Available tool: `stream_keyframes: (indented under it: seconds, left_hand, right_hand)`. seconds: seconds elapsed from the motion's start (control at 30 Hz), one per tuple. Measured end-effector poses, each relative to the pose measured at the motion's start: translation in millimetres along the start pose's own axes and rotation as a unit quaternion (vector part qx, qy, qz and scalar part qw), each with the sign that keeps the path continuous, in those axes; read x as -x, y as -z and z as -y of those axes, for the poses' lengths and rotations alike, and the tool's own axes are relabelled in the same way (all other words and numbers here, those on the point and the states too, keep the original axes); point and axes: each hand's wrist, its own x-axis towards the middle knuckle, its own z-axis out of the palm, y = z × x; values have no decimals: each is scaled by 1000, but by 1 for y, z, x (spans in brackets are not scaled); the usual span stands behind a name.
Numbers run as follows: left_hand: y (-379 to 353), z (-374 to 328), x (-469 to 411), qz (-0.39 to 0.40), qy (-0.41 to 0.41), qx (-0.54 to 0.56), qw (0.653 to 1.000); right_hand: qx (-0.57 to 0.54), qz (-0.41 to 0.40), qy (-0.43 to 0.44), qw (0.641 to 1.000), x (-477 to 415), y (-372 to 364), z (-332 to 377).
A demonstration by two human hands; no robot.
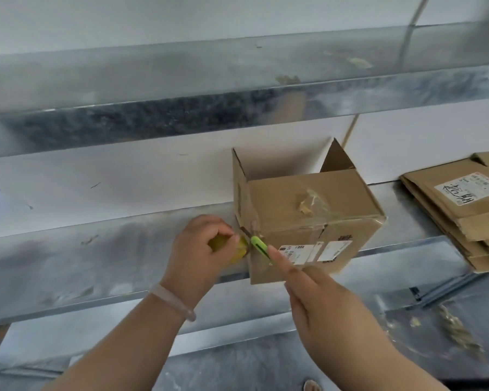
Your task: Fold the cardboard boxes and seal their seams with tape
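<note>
Left hand (201, 249) grips yellow tape roll (239, 249), mostly hidden by fingers, at box corner. Right hand (322, 300) holds green cutter (259, 245), forefinger straight. Cardboard box (308, 204) on metal desk (96, 249): worn, labelled, rear flaps open. Flattened boxes (463, 210) at far right, cut off.

Dull metal shelving against a white wall (124, 170) in soft, even light
An upper shelf (181, 88) and a lower shelf (82, 249) of spotted galvanised metal run across the wall; a thin pale cord (350, 131) climbs it at right, and pale scraps (458, 331) litter the grey metal surface (266, 362) below
</note>
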Motion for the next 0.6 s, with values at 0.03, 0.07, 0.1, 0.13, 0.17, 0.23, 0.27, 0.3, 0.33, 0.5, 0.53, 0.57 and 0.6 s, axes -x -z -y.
stream_keyframes:
  seconds: [0.03, 0.07, 0.1, 0.13, 0.17, 0.23, 0.27, 0.3, 0.33, 0.5, 0.53, 0.57, 0.6]
  left_hand:
    - [0, -1, 1, -1, 0, -2, 1000]
    - [0, -2, 1, -2, 1, -3, 1000]
    - [0, -3, 1, -5, 3, -4, 1000]
    - [1, -3, 2, -9, 7, -2, 1000]
    - [0, -3, 2, -11, 12, 0, 1000]
    - [-2, -4, 3, -11, 16, 11, 1000]
    - [-3, -5, 3, -14, 12, 14, 1000]
    - [-4, -5, 3, -24, 7, 12, 1000]
    - [-4, -5, 1, -40, 4, 4, 999]
    - [6, 21, -12, -58, 1, -60, 997]
    - [7, 28, -12, -54, 1, -72, 996]
    - [7, 36, -12, -54, 1, -80, 995]
    - [7, 43, -11, -56, 4, -89, 994]
  right_hand:
    - [17, -8, -9, 1000, -2, -4, 4]
    - [34, -15, -18, 999, -4, -8, 7]
    - [46, -21, -28, 998, -6, -13, 7]
    - [56, -23, -40, 997, -8, -17, 8]
    - [69, -20, -53, 996, -10, -21, 9]
    - [101, -7, -68, 993, -16, -27, 12]
    - [111, 2, -77, 991, -19, -29, 12]
    - [116, 16, -89, 989, -21, -32, 13]
    - [119, 32, -101, 987, -22, -34, 12]
    - [107, 41, -68, 991, -16, -38, 8]
    - [101, 26, -42, 994, -13, -38, 7]
    - [90, 0, -10, 996, -9, -37, 5]
    - [72, -42, 29, 996, -6, -34, 3]
